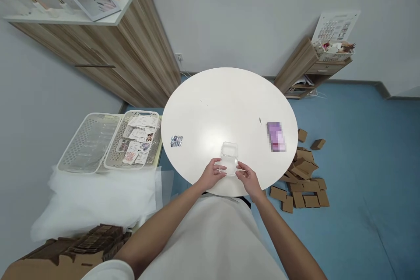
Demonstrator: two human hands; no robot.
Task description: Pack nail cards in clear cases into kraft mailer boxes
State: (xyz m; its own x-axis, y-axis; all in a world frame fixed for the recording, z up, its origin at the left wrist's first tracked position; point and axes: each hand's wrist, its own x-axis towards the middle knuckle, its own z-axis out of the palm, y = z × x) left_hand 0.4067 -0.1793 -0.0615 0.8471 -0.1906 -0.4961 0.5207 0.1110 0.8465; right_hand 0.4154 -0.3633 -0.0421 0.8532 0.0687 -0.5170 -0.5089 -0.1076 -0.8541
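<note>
A small clear plastic box (229,157) with its lid folded back lies near the front edge of the round white table (226,92). My left hand (212,173) grips the box's left side, fingers curled round its edge. On the right side, my right hand (246,176) holds the same box between thumb and fingers. No contents can be made out inside it. To the left on the table is a group of small shiny bluish nail-shaped pieces (176,141). A blurred purple and pink packet (276,136) rests at the table's right.
White baskets (88,142), one holding cards and packs (139,138), stand left of the table. Below them are white wrapping sheets (108,194) and flat cardboard (65,253). Small brown boxes (305,175) lie on the floor at right. Cabinets (144,43) stand behind.
</note>
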